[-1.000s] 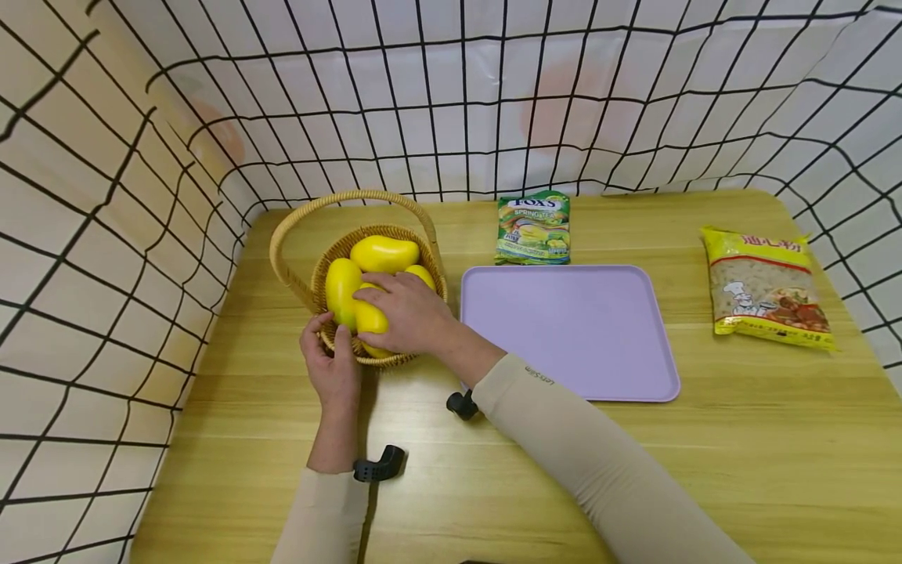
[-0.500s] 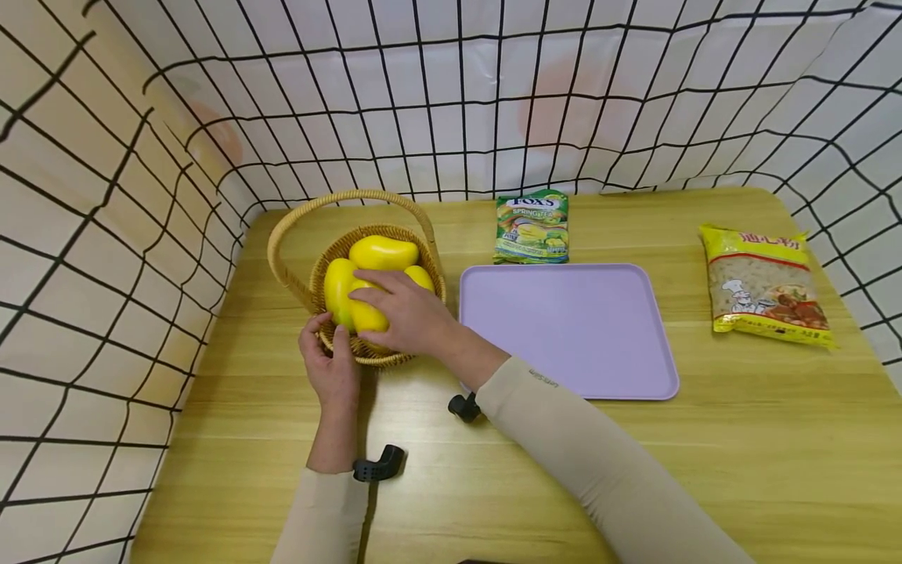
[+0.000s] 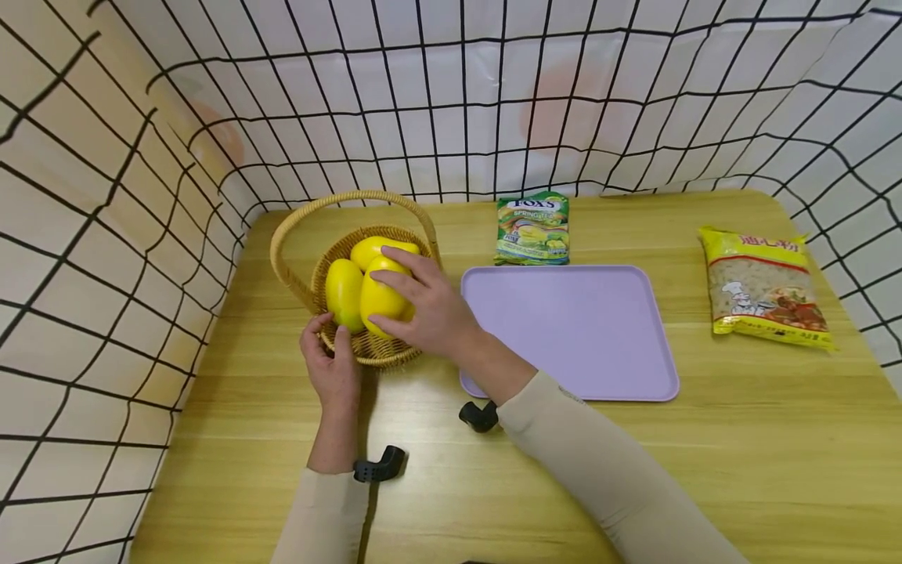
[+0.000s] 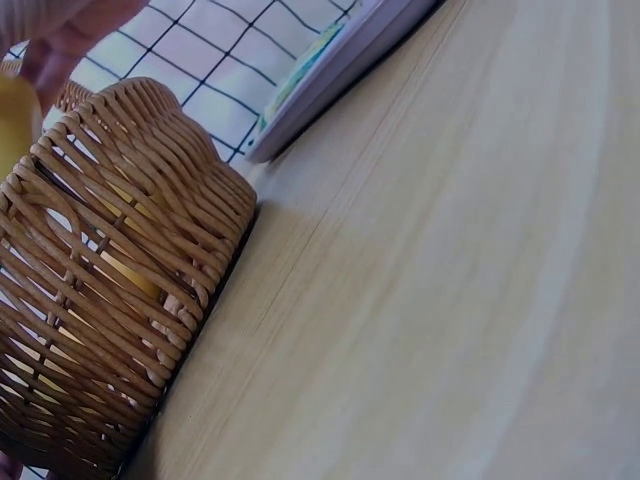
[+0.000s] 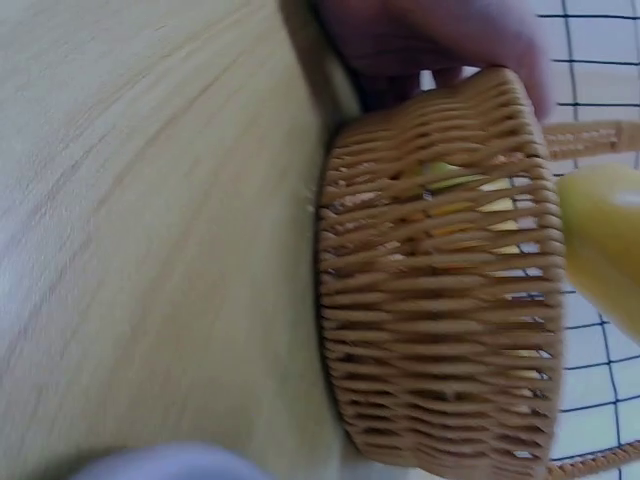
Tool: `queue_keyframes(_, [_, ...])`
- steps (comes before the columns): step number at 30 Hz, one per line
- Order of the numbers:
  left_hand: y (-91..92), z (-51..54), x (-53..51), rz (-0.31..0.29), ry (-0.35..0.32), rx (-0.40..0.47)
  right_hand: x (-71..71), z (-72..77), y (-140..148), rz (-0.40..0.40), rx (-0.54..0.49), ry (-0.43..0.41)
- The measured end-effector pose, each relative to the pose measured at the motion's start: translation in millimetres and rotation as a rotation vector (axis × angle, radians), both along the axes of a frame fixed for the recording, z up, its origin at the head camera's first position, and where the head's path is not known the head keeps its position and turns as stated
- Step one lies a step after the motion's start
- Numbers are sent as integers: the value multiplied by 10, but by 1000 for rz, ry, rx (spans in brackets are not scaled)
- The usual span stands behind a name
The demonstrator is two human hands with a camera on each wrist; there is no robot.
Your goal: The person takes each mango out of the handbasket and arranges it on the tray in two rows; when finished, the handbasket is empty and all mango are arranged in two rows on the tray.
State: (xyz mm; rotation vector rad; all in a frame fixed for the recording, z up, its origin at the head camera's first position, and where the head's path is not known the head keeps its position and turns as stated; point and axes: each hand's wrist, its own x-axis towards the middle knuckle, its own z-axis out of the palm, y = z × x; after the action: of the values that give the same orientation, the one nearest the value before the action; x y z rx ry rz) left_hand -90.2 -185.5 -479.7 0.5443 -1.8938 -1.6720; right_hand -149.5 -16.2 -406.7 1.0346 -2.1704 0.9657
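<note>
A wicker basket [image 3: 377, 360] with a tall handle stands on the table at the left, holding yellow mangoes. The right hand [image 3: 435, 309] grips one mango [image 3: 380, 298], raised at the basket's right side, its fingers spread over the fruit. Another mango [image 3: 344, 288] lies at the left inside, and one more [image 3: 369, 249] at the back. At the near left rim, the left hand [image 3: 333, 368] holds the basket with thumb and fingers. In the right wrist view a mango [image 5: 605, 240] shows above the rim of the basket [image 5: 445, 290], with the left hand [image 5: 440, 35] against its wall.
Right of the basket lies a lilac tray [image 3: 571, 333]. Behind it is a green candy bag [image 3: 533, 229], and farther right a yellow food packet [image 3: 768, 287]. Black wire grid [image 3: 463, 102] borders the table at the back and sides.
The right hand has moved right and slightly toward the near side, carrying the mango away from the left one and partly over the back one. The left hand holds its place.
</note>
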Motion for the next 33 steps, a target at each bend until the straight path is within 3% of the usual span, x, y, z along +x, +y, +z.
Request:
queue_keyframes(9, [-6,15,15,3,-21,-4,81,110,276,13,-82,4])
queue_keyframes(19, [-1,5,16,-5,-39,11,89,147,657,-16,-55,9])
queue_keyframes(23, [4,8,19,1,-34,8,61,157,836,-36,-44,-75])
queue_keyframes(33, [12,25,18,-3,-25,26,-149,103,1121,-112,64,-434])
